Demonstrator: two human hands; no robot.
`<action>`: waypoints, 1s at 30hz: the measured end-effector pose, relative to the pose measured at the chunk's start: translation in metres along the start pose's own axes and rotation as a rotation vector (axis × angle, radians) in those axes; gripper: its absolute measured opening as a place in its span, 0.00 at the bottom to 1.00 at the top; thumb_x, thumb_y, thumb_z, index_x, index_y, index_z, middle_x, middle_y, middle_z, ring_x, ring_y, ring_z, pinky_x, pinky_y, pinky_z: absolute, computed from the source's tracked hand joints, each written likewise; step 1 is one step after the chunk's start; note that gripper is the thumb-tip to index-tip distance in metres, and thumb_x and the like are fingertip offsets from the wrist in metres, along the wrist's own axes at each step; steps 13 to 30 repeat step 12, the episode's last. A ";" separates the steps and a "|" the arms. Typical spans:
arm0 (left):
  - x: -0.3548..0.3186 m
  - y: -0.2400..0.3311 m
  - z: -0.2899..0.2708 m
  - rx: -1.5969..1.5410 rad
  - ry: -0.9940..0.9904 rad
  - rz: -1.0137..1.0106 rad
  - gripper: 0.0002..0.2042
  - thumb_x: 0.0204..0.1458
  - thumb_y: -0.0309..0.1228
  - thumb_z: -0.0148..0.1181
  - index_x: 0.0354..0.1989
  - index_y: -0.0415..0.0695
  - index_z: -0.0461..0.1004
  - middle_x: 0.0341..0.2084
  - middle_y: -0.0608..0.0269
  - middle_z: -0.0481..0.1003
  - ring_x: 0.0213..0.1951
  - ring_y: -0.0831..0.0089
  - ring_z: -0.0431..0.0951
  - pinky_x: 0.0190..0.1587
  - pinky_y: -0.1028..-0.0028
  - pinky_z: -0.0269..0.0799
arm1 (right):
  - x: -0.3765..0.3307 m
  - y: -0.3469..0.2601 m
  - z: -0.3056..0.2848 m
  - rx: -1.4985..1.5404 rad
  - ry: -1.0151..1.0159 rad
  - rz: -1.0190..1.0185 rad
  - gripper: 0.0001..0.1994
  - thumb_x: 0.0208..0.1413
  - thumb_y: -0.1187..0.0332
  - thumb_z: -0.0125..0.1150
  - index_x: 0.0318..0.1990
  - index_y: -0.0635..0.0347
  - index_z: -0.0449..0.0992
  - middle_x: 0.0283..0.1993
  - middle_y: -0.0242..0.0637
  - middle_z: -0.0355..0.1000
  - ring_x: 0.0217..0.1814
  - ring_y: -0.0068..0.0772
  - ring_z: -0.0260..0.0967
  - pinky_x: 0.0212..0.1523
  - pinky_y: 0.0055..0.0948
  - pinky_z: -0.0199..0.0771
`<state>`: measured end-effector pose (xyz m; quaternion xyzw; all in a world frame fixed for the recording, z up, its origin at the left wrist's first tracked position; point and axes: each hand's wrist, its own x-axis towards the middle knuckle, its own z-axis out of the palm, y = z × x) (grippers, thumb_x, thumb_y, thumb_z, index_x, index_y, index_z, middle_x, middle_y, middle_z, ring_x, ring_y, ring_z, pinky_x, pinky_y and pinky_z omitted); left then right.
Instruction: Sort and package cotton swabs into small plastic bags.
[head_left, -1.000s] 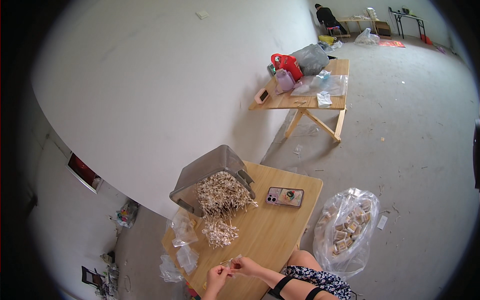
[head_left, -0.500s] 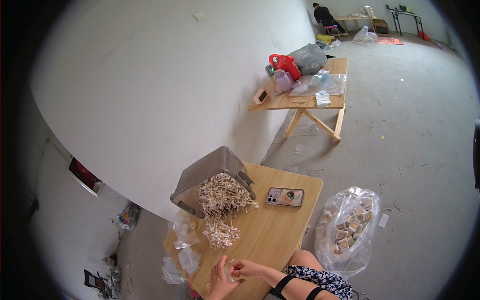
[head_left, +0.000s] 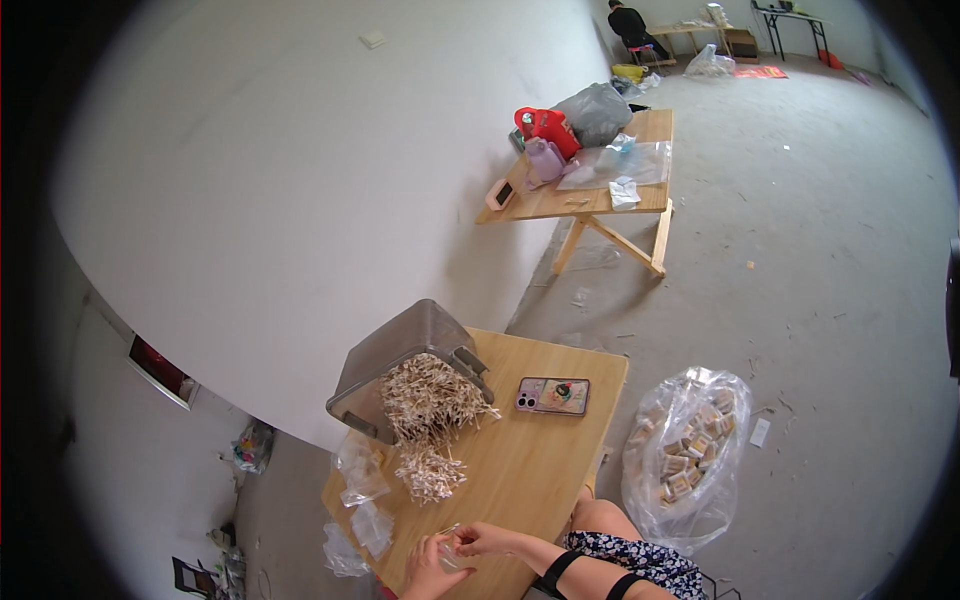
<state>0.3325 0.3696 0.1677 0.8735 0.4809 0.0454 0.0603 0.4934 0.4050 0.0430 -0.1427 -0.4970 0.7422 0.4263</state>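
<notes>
My left hand (head_left: 430, 572) is at the table's near edge, its fingers curved around a small clear plastic container (head_left: 452, 558), mostly hidden by the hands. Close against it, my right hand (head_left: 482, 539) has its fingers pinched together. A few thin cotton swabs (head_left: 450, 529) stick out between the fingertips. Just beyond the hands lies a loose heap of cotton swabs (head_left: 430, 474). It spills from a grey translucent bin (head_left: 400, 340) tipped on its side, with many more swabs inside.
A phone (head_left: 553, 395) lies on the wooden table (head_left: 520, 460). Clear plastic bags (head_left: 360, 480) sit at its left edge. On the floor to the right stands a clear sack (head_left: 685, 450) of small filled boxes. Farther off are another table (head_left: 640, 205) and a seated person (head_left: 630, 25).
The whole view has shifted slightly, so the table and bin appear farther left. My hands stay together around the clear container, with the right fingers now lower and closer to it.
</notes>
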 end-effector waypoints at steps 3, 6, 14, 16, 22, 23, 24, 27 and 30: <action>0.004 -0.002 0.001 0.017 -0.011 0.021 0.38 0.32 0.50 0.80 0.50 0.44 0.68 0.44 0.56 0.71 0.48 0.56 0.72 0.50 0.58 0.67 | -0.002 -0.003 -0.006 -0.008 -0.021 0.004 0.05 0.60 0.68 0.64 0.35 0.55 0.74 0.31 0.18 0.66 0.34 0.13 0.61 0.36 0.19 0.62; 0.004 0.003 -0.005 0.070 -0.005 0.020 0.38 0.32 0.51 0.79 0.49 0.44 0.68 0.43 0.56 0.71 0.48 0.56 0.72 0.52 0.59 0.66 | -0.002 -0.005 -0.006 -0.006 -0.038 0.000 0.05 0.60 0.68 0.64 0.35 0.56 0.74 0.30 0.18 0.66 0.33 0.13 0.61 0.35 0.19 0.62; 0.011 0.013 -0.004 -0.072 -0.067 -0.105 0.39 0.32 0.53 0.78 0.51 0.47 0.69 0.43 0.58 0.71 0.49 0.59 0.72 0.53 0.55 0.63 | -0.006 0.003 -0.014 0.037 -0.029 0.031 0.08 0.61 0.64 0.66 0.37 0.56 0.75 0.31 0.18 0.68 0.34 0.13 0.62 0.36 0.19 0.64; 0.011 0.013 -0.004 -0.072 -0.067 -0.105 0.39 0.32 0.53 0.78 0.51 0.47 0.69 0.43 0.58 0.71 0.49 0.59 0.72 0.53 0.55 0.63 | -0.006 0.003 -0.014 0.037 -0.029 0.031 0.08 0.61 0.64 0.66 0.37 0.56 0.75 0.31 0.18 0.68 0.34 0.13 0.62 0.36 0.19 0.64; 0.011 0.013 -0.004 -0.072 -0.067 -0.105 0.39 0.32 0.53 0.78 0.51 0.47 0.69 0.43 0.58 0.71 0.49 0.59 0.72 0.53 0.55 0.63 | -0.006 0.003 -0.014 0.037 -0.029 0.031 0.08 0.61 0.64 0.66 0.37 0.56 0.75 0.31 0.18 0.68 0.34 0.13 0.62 0.36 0.19 0.64; 0.011 0.013 -0.004 -0.072 -0.067 -0.105 0.39 0.32 0.53 0.78 0.51 0.47 0.69 0.43 0.58 0.71 0.49 0.59 0.72 0.53 0.55 0.63 | -0.006 0.003 -0.014 0.037 -0.029 0.031 0.08 0.61 0.64 0.66 0.37 0.56 0.75 0.31 0.18 0.68 0.34 0.13 0.62 0.36 0.19 0.64; 0.011 0.013 -0.004 -0.072 -0.067 -0.105 0.39 0.32 0.53 0.78 0.51 0.47 0.69 0.43 0.58 0.71 0.49 0.59 0.72 0.53 0.55 0.63 | -0.006 0.003 -0.014 0.037 -0.029 0.031 0.08 0.61 0.64 0.66 0.37 0.56 0.75 0.31 0.18 0.68 0.34 0.13 0.62 0.36 0.19 0.64; 0.011 0.013 -0.004 -0.072 -0.067 -0.105 0.39 0.32 0.53 0.78 0.51 0.47 0.69 0.43 0.58 0.71 0.49 0.59 0.72 0.53 0.55 0.63 | -0.006 0.003 -0.014 0.037 -0.029 0.031 0.08 0.61 0.64 0.66 0.37 0.56 0.75 0.31 0.18 0.68 0.34 0.13 0.62 0.36 0.19 0.64; 0.011 0.013 -0.004 -0.072 -0.067 -0.105 0.39 0.32 0.53 0.78 0.51 0.47 0.69 0.43 0.58 0.71 0.49 0.59 0.72 0.53 0.55 0.63 | -0.006 0.003 -0.014 0.037 -0.029 0.031 0.08 0.61 0.64 0.66 0.37 0.56 0.75 0.31 0.18 0.68 0.34 0.13 0.62 0.36 0.19 0.64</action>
